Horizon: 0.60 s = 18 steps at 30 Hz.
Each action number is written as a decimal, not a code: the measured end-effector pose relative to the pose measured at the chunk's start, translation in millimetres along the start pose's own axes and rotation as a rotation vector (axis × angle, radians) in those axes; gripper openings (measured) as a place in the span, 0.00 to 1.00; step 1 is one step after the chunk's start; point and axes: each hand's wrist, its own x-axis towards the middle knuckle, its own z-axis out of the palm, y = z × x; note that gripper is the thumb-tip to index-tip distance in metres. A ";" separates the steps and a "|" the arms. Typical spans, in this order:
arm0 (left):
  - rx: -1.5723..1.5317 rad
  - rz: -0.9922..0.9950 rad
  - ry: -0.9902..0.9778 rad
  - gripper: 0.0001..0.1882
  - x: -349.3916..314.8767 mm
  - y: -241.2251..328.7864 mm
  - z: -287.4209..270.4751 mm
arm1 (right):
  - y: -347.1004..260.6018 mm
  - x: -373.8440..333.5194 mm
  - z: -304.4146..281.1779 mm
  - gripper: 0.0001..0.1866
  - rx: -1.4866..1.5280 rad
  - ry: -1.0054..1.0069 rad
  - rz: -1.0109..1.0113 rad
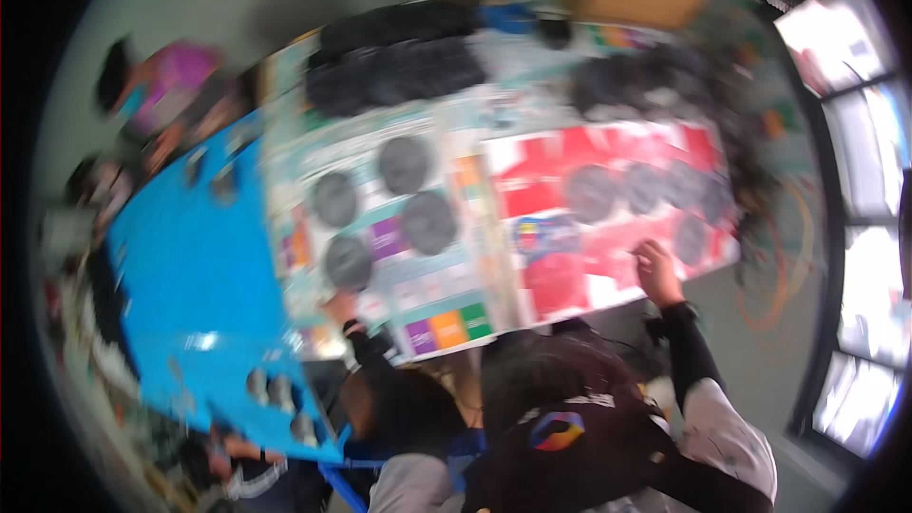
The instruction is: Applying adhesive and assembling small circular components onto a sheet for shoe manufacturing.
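Both hands (657,271) at table (608,296) near edge, floor (760,323) open rt.

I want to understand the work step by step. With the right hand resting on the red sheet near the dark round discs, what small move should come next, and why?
Probably slide the right hand to the nearest dark disc on the red sheet, since it lies closest to the fingers. The frame is blurred, so this is tentative.
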 end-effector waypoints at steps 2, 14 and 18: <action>-0.214 -0.143 0.006 0.20 -38.6 7.4 -2.4 | 17.5 -17.4 -32.8 0.09 -0.144 0.055 0.067; -1.391 0.150 -0.049 0.21 -226.4 343.5 -239.3 | 313.4 -91.1 -154.5 0.08 -0.167 0.351 0.640; -1.445 0.188 -0.153 0.19 -270.1 460.0 -293.1 | 326.1 -32.7 -146.9 0.11 0.032 0.235 0.484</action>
